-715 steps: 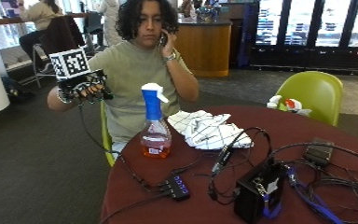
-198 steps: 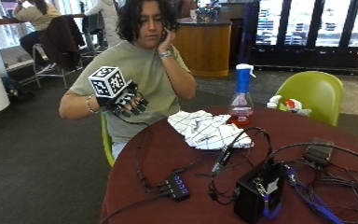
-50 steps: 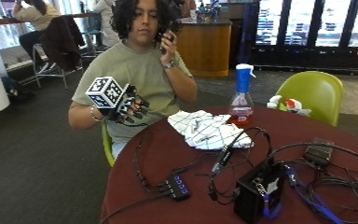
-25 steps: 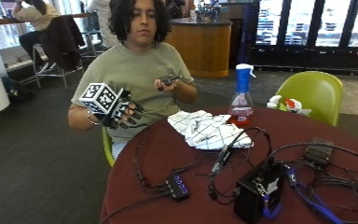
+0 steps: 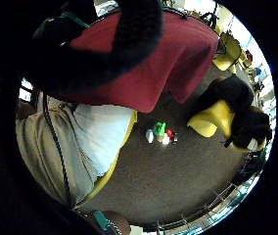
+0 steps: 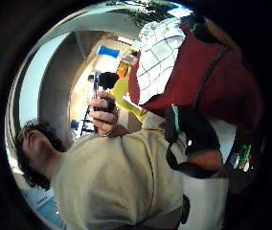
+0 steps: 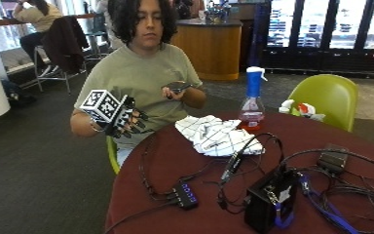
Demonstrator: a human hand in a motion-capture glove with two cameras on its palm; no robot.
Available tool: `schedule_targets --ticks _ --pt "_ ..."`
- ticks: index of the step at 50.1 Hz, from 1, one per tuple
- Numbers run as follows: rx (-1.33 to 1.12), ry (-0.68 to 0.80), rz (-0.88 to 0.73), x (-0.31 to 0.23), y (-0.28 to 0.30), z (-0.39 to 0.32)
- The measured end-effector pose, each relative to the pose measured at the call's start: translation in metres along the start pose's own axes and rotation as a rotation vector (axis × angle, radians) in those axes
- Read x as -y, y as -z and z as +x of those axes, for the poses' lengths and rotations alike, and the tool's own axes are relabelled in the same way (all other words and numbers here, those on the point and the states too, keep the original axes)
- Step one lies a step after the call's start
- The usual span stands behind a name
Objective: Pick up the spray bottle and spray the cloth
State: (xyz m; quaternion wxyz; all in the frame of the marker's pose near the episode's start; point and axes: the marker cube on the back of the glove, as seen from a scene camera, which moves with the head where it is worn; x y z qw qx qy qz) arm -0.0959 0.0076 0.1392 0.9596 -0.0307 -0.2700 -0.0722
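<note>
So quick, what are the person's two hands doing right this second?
Gloved right hand: open, fingers loosely curled, holding nothing, off the table's edge.
Bare left hand: holding a phone at chest height.

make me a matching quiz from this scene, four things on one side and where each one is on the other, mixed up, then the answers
Things:
1. spray bottle
2. cloth
3. phone
4. gloved right hand

Places:
A. held in the bare hand, in front of the chest
B. off the table edge, holding nothing
C. standing upright on the red table, at its far side
D. lying crumpled on the table, between the person and the bottle

Pairs: 1-C, 2-D, 3-A, 4-B
</note>
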Motion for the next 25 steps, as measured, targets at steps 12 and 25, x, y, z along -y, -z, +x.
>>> schedule_targets --ticks 12,25 --pt "0.001 -0.009 0.003 -0.0003 0.0009 0.0015" --pt "-0.011 -0.006 -0.007 -0.0051 0.0009 0.0023"
